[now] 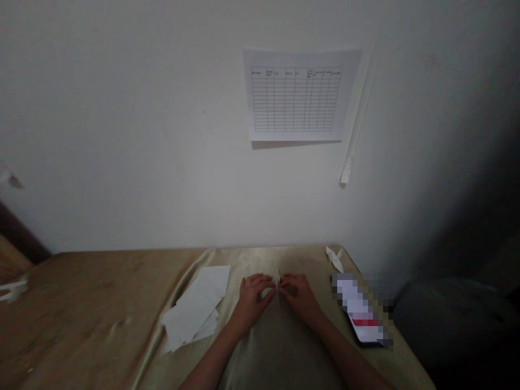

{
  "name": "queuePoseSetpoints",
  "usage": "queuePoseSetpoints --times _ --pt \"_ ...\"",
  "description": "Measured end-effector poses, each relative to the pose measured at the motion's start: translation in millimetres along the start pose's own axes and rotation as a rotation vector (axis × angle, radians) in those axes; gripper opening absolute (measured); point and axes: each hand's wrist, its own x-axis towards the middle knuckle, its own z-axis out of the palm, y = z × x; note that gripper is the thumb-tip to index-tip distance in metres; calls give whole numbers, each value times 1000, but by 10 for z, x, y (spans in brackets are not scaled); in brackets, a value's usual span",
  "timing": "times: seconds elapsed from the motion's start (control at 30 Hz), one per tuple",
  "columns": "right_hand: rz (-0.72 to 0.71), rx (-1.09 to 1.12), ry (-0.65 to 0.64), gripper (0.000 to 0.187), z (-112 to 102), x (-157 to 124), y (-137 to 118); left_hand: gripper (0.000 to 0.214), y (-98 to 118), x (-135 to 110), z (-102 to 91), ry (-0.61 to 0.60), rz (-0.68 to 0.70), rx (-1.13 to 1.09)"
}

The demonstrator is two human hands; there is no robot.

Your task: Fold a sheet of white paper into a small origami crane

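Note:
My left hand [252, 295] and my right hand [298, 295] rest side by side on a tan cloth-covered table [101, 303]. Both pinch a thin, upright folded strip of white paper [278, 281] between their fingertips, the left hand from the left, the right hand from the right. The fingers of both hands are curled and pressed against the paper. Most of the paper is hidden by the fingers.
A loose stack of white sheets [197, 314] lies left of my hands. A phone [361, 317] lies to the right, with a small folded paper shape [335, 259] beyond it by the wall. A printed table sheet [296, 97] hangs on the wall.

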Motion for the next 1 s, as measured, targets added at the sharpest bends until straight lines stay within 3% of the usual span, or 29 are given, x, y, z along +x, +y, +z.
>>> queuePoseSetpoints --times 0.23,0.67,1.0 --pt "64 -28 11 10 -10 -6 -46 25 69 -29 -11 -83 -73 -40" --pt "82 16 21 13 10 4 14 26 80 -17 10 -120 -116 -25" --pt "79 32 28 27 3 1 2 24 89 -19 -47 -117 -102 -38"
